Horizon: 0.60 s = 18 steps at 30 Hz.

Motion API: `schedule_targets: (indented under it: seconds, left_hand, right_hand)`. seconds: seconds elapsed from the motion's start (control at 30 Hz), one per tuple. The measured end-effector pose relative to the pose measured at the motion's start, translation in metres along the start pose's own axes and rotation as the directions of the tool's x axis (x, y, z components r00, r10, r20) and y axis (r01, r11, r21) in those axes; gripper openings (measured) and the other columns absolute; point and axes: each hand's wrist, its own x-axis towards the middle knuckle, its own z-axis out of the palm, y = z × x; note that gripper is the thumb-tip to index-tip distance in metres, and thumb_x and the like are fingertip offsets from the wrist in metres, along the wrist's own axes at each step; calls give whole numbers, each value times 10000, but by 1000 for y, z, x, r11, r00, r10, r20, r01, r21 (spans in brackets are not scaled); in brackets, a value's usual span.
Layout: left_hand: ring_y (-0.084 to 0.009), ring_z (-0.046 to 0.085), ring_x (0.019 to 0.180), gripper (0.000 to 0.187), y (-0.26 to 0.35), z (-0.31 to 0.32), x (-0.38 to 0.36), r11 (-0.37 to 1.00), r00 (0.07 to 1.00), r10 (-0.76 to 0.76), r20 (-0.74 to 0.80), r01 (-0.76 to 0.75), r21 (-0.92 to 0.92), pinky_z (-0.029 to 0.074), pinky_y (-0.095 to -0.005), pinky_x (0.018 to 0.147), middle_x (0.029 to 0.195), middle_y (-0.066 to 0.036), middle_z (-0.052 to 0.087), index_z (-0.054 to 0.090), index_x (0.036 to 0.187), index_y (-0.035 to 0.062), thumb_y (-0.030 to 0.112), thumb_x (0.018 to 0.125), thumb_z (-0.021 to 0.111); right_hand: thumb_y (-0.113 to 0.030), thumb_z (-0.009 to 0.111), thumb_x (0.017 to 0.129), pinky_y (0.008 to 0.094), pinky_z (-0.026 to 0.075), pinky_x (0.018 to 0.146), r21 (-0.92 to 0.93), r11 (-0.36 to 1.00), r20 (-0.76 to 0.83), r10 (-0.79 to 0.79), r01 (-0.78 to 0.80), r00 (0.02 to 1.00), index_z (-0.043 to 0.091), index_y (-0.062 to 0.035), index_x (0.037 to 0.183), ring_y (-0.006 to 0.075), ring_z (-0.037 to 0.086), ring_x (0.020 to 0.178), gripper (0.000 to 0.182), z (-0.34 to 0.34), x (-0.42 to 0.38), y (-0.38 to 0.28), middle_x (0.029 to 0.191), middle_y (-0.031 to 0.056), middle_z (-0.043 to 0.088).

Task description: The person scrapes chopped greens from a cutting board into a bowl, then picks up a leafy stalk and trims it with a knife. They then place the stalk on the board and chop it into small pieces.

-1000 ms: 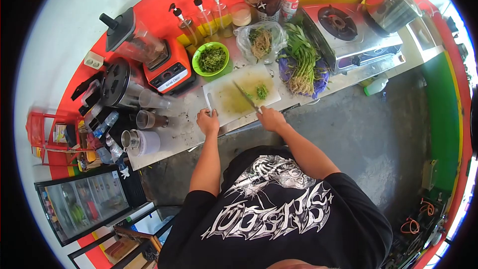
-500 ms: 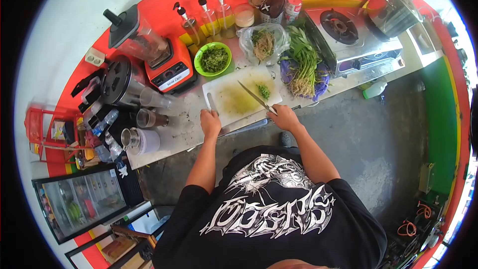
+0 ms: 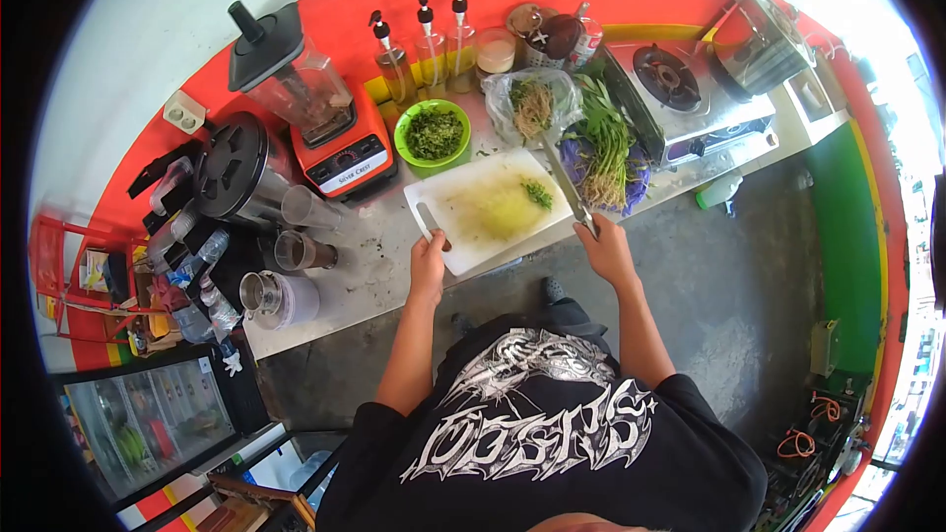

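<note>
My left hand (image 3: 429,258) grips the near-left corner of the white cutting board (image 3: 493,209), thumb on its handle. My right hand (image 3: 606,246) holds a long knife (image 3: 564,180) by the handle, its blade lifted off the board and pointing away along the board's right edge. A small heap of chopped greens (image 3: 538,195) lies on the right part of the board, whose middle is stained yellow-green. A green bowl (image 3: 433,133) of chopped greens stands just behind the board.
A bunch of leafy greens with roots (image 3: 603,143) lies on a purple bag right of the board, a plastic bag of sprouts (image 3: 532,103) behind it. A gas stove (image 3: 680,89) stands at right, an orange blender (image 3: 315,118), jugs and cups at left, pump bottles (image 3: 424,34) at the back.
My right hand has swung the knife from across the board to its right edge, blade now pointing away. The chopped greens have shifted right. My left hand stays on the board's corner.
</note>
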Motion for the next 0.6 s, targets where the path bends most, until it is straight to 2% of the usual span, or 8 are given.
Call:
schedule_targets:
  seconds: [0.1, 0.2, 0.27, 0.33, 0.37, 0.5, 0.57, 0.6]
  left_hand:
    - [-105, 549, 808, 139, 11, -11, -26, 991, 994, -69, 79, 77, -109, 428, -291, 751, 853, -4, 581, 602, 1013, 62, 200, 1005, 589]
    - [-112, 536, 854, 89, 20, -25, -45, 959, 986, -110, 123, 138, -248, 439, -290, 772, 886, -4, 576, 587, 1045, 62, 121, 982, 611]
    - [-113, 548, 855, 106, 34, -27, -61, 955, 989, -115, 97, 137, -263, 436, -291, 774, 882, -7, 584, 586, 1060, 59, 105, 969, 613]
    - [-115, 560, 856, 128, 38, -31, -63, 953, 993, -102, 66, 117, -281, 432, -292, 775, 878, -9, 592, 585, 1076, 56, 90, 956, 615]
    - [-117, 560, 862, 153, 36, -37, -62, 948, 994, -60, 90, 85, -305, 433, -295, 782, 898, -15, 603, 580, 1094, 51, 68, 946, 618]
    - [-127, 574, 882, 223, 49, -40, -63, 946, 997, 37, 69, -13, -324, 442, -301, 820, 976, -43, 640, 565, 1137, 33, 20, 922, 624]
    - [-128, 580, 893, 242, 53, -32, -70, 944, 998, 32, -45, -45, -326, 444, -298, 833, 996, -51, 650, 559, 1147, 30, 13, 916, 631]
    - [-128, 586, 903, 261, 55, -26, -72, 942, 992, 12, -125, -53, -331, 447, -295, 847, 1016, -60, 659, 552, 1156, 27, 7, 911, 637]
  right_hand:
    - [-254, 686, 938, 440, 406, 583, 17, 996, -83, 86, -85, 993, 615, 52, 886, 340, 530, 573, 318, -8, -9, -26, 657, 215, 572]
    - [-255, 680, 942, 428, 407, 579, 63, 994, -96, 90, -84, 991, 617, 51, 886, 306, 522, 566, 317, -8, -11, -33, 653, 199, 573]
    - [-268, 677, 945, 428, 413, 589, 15, 997, -58, 78, -77, 995, 638, 47, 931, 326, 543, 588, 317, -14, -10, -43, 668, 197, 589]
    - [-297, 686, 942, 441, 444, 620, -115, 993, 11, -9, 10, 1000, 665, 34, 997, 360, 594, 640, 337, -21, -1, -59, 703, 203, 623]
    - [-297, 686, 942, 441, 444, 620, -111, 994, 19, -21, 23, 1000, 665, 34, 997, 360, 594, 640, 337, -22, 7, -61, 703, 203, 623]
    - [-337, 693, 935, 455, 496, 683, -148, 966, 267, -168, 212, 949, 692, 0, 1058, 390, 663, 752, 359, -23, 52, -73, 782, 219, 675]
    - [-342, 693, 934, 455, 509, 698, -139, 950, 359, -216, 281, 908, 698, -11, 1061, 392, 675, 778, 355, -20, 77, -81, 806, 219, 689]
    - [-341, 693, 933, 460, 513, 705, -88, 924, 401, -309, 371, 863, 702, -22, 1068, 392, 677, 782, 347, -19, 88, -81, 824, 209, 699]
